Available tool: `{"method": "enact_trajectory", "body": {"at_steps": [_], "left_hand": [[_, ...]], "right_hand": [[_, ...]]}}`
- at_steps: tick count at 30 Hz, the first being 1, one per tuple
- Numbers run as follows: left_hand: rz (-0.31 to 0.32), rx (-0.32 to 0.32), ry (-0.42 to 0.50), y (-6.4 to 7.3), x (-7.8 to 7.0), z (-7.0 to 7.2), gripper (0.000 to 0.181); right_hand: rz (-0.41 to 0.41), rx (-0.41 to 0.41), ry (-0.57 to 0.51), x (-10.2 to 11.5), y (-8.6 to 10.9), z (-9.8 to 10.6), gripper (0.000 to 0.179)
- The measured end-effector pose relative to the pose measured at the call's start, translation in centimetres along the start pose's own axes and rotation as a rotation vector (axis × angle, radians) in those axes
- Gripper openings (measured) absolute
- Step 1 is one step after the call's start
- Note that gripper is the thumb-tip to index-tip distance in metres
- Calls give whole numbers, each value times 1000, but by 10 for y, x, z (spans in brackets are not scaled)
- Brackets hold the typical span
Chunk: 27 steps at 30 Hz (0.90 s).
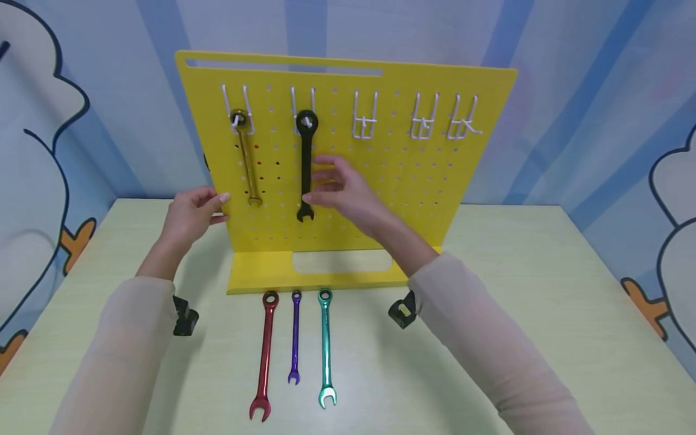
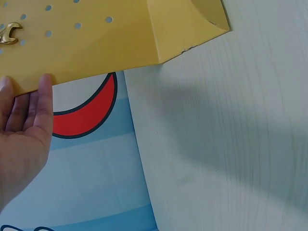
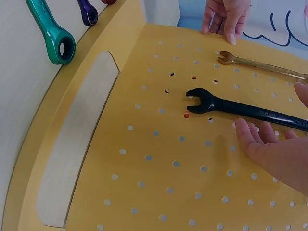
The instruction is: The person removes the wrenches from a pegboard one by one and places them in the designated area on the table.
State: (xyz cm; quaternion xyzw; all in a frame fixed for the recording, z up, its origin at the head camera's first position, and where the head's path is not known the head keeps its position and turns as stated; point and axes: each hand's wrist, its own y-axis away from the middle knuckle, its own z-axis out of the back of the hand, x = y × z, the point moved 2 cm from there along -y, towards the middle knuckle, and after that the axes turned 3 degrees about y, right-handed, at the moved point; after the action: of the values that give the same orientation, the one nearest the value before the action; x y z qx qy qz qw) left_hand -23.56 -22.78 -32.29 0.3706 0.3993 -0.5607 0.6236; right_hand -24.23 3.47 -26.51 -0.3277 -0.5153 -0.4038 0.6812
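Note:
A yellow pegboard [image 1: 337,199] stands upright on the table. My left hand [image 1: 191,212] pinches its left edge, thumb on the front and fingers behind; the left wrist view shows the same hand [image 2: 24,125] at that edge. From the second hook hangs a black ratchet wrench [image 1: 306,163], open end down. Beside its shaft is my right hand [image 1: 348,193], fingers loosely extended and not wrapped around it; in the right wrist view the hand [image 3: 274,149] lies close along the shaft. A gold wrench [image 1: 249,163] hangs from the leftmost hook.
On the table [image 1: 522,314], in front of the board's base, lie a red wrench [image 1: 265,356], a purple wrench [image 1: 295,338] and a green wrench [image 1: 326,344]. Three white hooks with nothing on them, including the middle hook [image 1: 364,121], are on the board's right half.

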Motion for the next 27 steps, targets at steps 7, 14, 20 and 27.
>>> {"method": "enact_trajectory", "body": {"at_steps": [7,14,20,27], "left_hand": [[2,-3,-5,0,0,0,40],[-3,-4,-3,1,-1,-1,40],[-3,-8,-2,1,-2,-1,39],[0,-8,-1,1,-2,-1,40]], "right_hand": [[9,10,-43,3,0,-2,59],[17,17,-89,5,-2,-3,57],[18,7,-79,7,-3,-3,55],[16,-40,1,12,-1,-4,48]]}}
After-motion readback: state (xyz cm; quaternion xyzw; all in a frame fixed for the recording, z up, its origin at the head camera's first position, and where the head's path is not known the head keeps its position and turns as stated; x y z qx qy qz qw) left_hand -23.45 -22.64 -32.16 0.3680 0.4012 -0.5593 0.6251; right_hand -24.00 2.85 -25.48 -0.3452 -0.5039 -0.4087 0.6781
